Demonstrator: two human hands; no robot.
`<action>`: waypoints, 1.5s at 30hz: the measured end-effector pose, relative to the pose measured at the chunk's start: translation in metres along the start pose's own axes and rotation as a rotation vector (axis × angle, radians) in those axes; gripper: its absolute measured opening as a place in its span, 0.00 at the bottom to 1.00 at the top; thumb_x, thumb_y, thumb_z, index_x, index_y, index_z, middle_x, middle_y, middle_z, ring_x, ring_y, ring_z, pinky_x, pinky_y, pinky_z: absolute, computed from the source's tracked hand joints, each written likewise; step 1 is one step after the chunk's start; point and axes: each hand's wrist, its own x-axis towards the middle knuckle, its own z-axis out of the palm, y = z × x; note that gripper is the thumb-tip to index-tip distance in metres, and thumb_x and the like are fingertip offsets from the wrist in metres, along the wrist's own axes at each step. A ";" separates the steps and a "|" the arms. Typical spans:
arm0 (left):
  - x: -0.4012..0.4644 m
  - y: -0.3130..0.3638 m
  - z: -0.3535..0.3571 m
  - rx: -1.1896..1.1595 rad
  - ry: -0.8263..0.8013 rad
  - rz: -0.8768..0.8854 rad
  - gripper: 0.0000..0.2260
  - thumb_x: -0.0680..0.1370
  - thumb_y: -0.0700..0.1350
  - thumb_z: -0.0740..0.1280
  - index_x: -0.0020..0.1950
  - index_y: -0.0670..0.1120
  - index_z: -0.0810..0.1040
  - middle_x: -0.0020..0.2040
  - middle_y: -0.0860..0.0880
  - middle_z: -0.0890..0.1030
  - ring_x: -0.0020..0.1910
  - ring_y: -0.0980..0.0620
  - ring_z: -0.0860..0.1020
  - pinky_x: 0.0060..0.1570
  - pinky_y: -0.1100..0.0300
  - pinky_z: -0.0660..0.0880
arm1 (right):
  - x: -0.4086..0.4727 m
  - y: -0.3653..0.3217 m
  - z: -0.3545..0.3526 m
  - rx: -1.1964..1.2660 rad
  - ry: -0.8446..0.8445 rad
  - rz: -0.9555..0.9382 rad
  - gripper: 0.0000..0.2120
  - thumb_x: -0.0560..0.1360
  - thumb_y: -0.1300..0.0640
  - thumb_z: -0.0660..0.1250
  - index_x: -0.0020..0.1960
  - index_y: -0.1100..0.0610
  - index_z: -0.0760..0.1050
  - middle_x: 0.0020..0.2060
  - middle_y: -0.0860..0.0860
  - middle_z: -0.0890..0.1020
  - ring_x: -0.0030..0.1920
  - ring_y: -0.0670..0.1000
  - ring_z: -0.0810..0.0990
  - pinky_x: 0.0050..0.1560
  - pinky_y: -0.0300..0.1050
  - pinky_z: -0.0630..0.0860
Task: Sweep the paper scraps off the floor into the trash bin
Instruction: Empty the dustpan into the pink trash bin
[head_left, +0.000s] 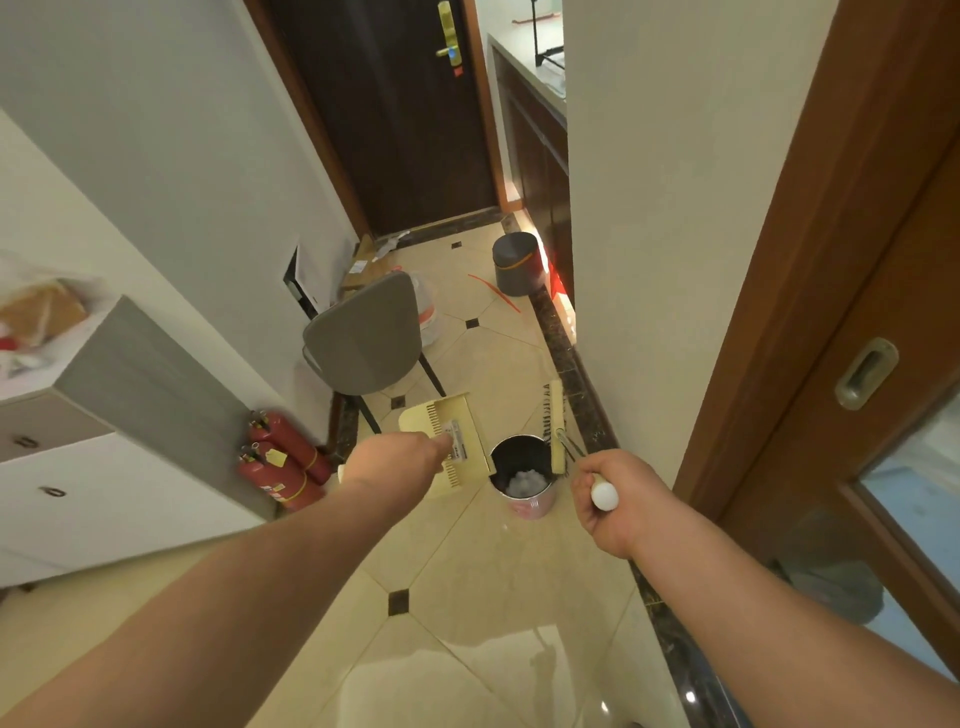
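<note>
My left hand (395, 460) grips the handle of a pale yellow dustpan (448, 441), held tilted just left of a small round trash bin (524, 486). White crumpled paper scraps (525, 483) lie inside the bin. My right hand (618, 491) grips the white-tipped handle of a broom (557, 426), whose cream brush head hangs just right of the bin's rim, bristles to the left. The tiled floor (467, 571) around the bin shows no scraps.
A grey chair (366, 338) stands beyond the dustpan. Two red fire extinguishers (283, 462) lean by a white cabinet (104, 467) at left. A larger grey bin (517, 262) and a plastic bag sit near the dark door. A wall and wooden door frame (810, 260) close the right side.
</note>
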 end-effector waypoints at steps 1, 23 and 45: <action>-0.002 -0.003 0.009 -0.022 0.001 -0.038 0.19 0.79 0.41 0.69 0.67 0.51 0.68 0.41 0.50 0.78 0.35 0.50 0.78 0.30 0.55 0.78 | 0.005 0.000 0.000 0.013 0.004 0.002 0.03 0.76 0.64 0.65 0.49 0.59 0.74 0.25 0.52 0.76 0.20 0.44 0.73 0.21 0.34 0.74; 0.061 -0.093 0.224 -0.354 -0.307 0.061 0.05 0.82 0.46 0.64 0.58 0.51 0.72 0.46 0.47 0.82 0.45 0.42 0.82 0.35 0.54 0.69 | 0.147 0.077 0.085 -0.116 0.253 0.370 0.08 0.75 0.64 0.67 0.41 0.58 0.68 0.27 0.53 0.73 0.18 0.46 0.73 0.18 0.36 0.74; 0.128 -0.151 0.302 -0.622 -0.311 -0.067 0.08 0.84 0.52 0.60 0.58 0.49 0.71 0.42 0.50 0.75 0.42 0.44 0.76 0.36 0.55 0.68 | 0.199 0.050 0.173 -0.758 0.420 0.338 0.11 0.77 0.63 0.69 0.57 0.63 0.73 0.30 0.58 0.79 0.19 0.47 0.71 0.18 0.35 0.71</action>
